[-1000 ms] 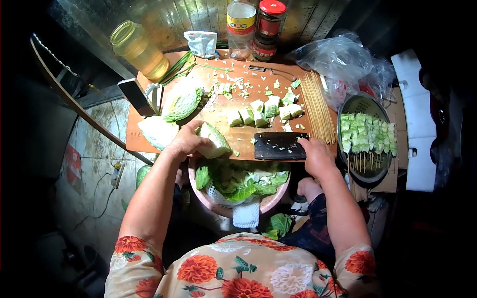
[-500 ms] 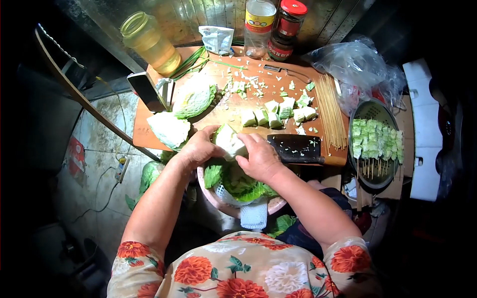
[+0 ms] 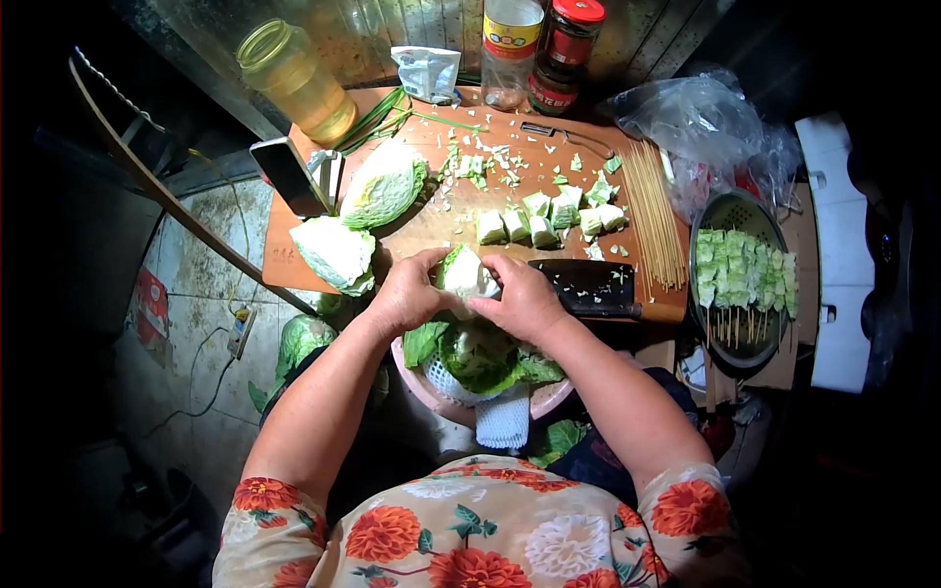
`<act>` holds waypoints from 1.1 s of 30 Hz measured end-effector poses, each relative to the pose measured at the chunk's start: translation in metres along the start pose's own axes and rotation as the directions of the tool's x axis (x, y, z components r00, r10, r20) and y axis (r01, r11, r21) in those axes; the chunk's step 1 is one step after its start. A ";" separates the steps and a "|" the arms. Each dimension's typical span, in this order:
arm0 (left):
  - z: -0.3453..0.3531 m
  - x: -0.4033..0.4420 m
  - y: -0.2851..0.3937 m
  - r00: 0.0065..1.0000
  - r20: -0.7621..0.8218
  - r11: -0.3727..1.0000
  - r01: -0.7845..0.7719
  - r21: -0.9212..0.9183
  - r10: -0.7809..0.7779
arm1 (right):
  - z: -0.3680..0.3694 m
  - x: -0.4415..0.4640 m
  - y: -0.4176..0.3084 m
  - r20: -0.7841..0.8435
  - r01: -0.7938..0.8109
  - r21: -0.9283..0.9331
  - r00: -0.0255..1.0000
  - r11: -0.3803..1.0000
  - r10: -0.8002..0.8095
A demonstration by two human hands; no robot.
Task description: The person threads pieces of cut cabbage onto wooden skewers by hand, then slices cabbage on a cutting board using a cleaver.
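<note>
Between my two hands is a piece of cabbage (image 3: 468, 273), pale with a green edge, held over the near edge of the wooden board (image 3: 431, 220). My left hand (image 3: 410, 294) grips its left side, fingers curled. On the other side my right hand (image 3: 521, 299) has thumb and fingers closed on it. Below them a pink basin (image 3: 412, 377) holds loose green leaves (image 3: 480, 358) and white foam netting (image 3: 502, 419). Right of my right hand lies a cleaver (image 3: 588, 289) with scraps on its blade. Two larger cabbage pieces (image 3: 384, 183) rest at the left of the board.
Cut cabbage chunks (image 3: 544, 230) and bamboo skewers (image 3: 655, 220) lie on the board. Skewered cabbage (image 3: 742, 269) sits in a colander (image 3: 701, 211) at right. A phone (image 3: 291, 176), a yellow jar (image 3: 299, 88), a bottle (image 3: 510, 59) and red-lidded jars (image 3: 569, 49) stand around the back.
The cabbage piece has turned and shifted slightly right in my hands. My left hand has moved a little right, and the leaves in the basin have shifted.
</note>
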State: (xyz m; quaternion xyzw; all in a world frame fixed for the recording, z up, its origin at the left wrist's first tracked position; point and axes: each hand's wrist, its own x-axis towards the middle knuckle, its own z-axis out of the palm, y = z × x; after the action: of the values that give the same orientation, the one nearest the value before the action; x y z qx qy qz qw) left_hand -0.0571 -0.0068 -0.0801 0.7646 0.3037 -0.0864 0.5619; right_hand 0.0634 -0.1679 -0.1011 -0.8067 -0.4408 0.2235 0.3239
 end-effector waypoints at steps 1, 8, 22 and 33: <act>0.000 0.001 -0.001 1.000 0.001 1.000 0.000 0.001 0.000 | -0.001 0.001 0.001 -0.001 -0.001 0.001 1.000 1.000 0.001; 0.000 0.005 -0.006 1.000 0.011 1.000 -0.017 -0.023 0.017 | -0.008 0.008 0.004 0.110 -0.030 0.012 0.994 0.999 0.028; -0.001 0.000 0.010 1.000 0.017 0.989 0.014 0.147 -0.017 | -0.012 0.008 -0.010 0.094 -0.016 -0.090 0.995 0.996 0.025; -0.003 0.000 0.006 0.999 0.011 0.988 -0.033 0.150 0.032 | -0.015 0.010 -0.015 0.110 -0.001 -0.137 0.994 0.991 0.017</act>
State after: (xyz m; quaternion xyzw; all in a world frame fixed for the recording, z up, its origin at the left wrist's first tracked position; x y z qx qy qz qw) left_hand -0.0541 -0.0054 -0.0745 0.8093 0.2815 -0.1032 0.5052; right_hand 0.0700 -0.1581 -0.0812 -0.8154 -0.4687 0.2385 0.2421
